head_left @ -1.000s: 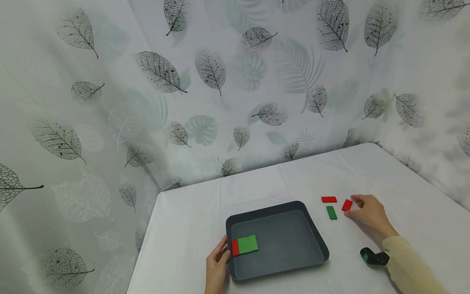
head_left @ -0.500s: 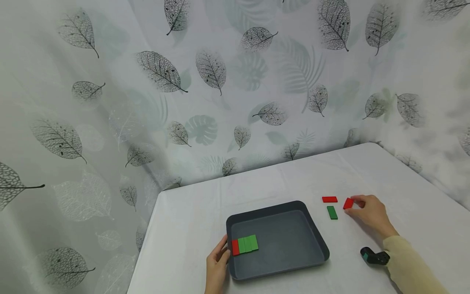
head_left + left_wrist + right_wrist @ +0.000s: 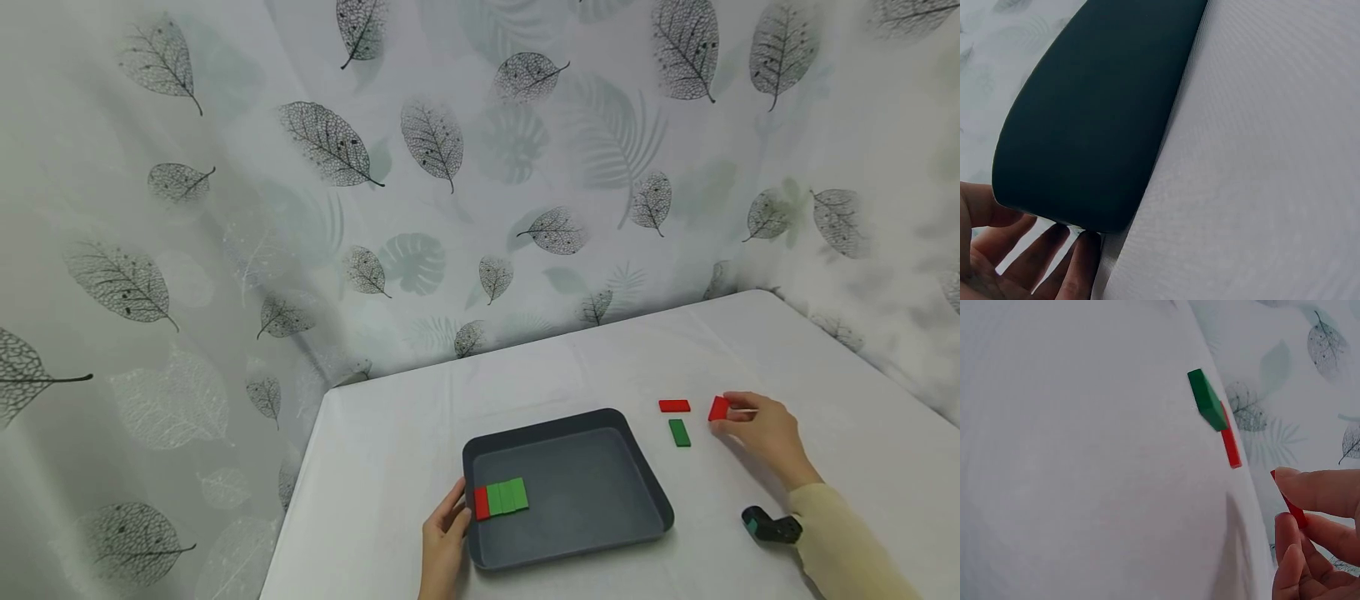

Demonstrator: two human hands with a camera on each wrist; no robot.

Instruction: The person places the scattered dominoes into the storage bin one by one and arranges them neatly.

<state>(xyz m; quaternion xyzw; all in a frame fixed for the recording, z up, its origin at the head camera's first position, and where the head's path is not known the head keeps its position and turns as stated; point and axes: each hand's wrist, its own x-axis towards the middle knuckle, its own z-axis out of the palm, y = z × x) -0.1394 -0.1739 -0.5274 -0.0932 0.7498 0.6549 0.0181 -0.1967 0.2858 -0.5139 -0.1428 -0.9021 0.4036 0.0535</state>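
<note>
My right hand [image 3: 768, 429] pinches a thin red rectangular block [image 3: 717, 408] between thumb and fingers. In the right wrist view that red block [image 3: 1289, 500] is seen edge-on, raised above the table with a shadow below. Beside it on the table lie a red block [image 3: 674, 406] and a green block [image 3: 679, 432]. My left hand [image 3: 442, 537] is at the left side of a dark grey tray [image 3: 592, 533]; its fingertips touch the outer wall [image 3: 1085, 137]. Inside the tray, against the left side, a red block [image 3: 482, 503] and several green blocks [image 3: 507, 497] stand in a row.
A black controller-like device [image 3: 771, 527] is by my right sleeve [image 3: 843, 533]. White cloth covers the table [image 3: 382, 450], and a leaf-printed curtain [image 3: 450, 225] hangs along its back and sides.
The right hand has lifted the red block and shifted slightly right and away, tilting it. The left hand and tray stay in place.
</note>
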